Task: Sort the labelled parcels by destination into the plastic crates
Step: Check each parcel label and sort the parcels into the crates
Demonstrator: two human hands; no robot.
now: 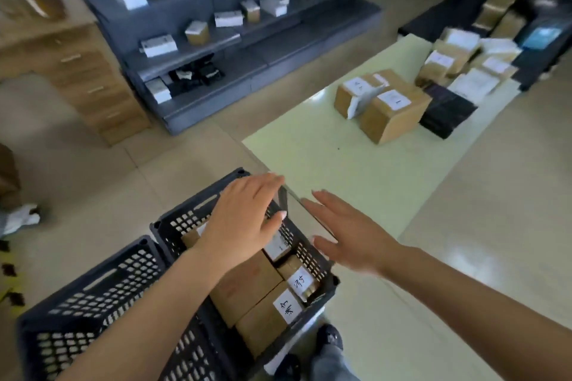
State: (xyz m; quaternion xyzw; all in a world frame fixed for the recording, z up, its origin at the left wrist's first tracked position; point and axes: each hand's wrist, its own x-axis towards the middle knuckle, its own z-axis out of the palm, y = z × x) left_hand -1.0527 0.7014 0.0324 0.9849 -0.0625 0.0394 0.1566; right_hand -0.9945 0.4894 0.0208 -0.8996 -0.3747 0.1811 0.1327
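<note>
Two hands over the crates: left hand (244,219) spread flat above the filled crate (322,266), right hand (346,235) open beside its rim, fingers straight, nothing held in either. Labelled parcels (263,291) packed inside that crate; unsorted parcels (383,102) far off at 1 o'clock on the surface (334,170). Risk, as judged: misreading a handwritten label, or overfilling, parcels already near the rim. Empty crate (102,297) at 8 o'clock. Shelving (216,40) at 11 o'clock, well apart; nothing across the reach.
</note>
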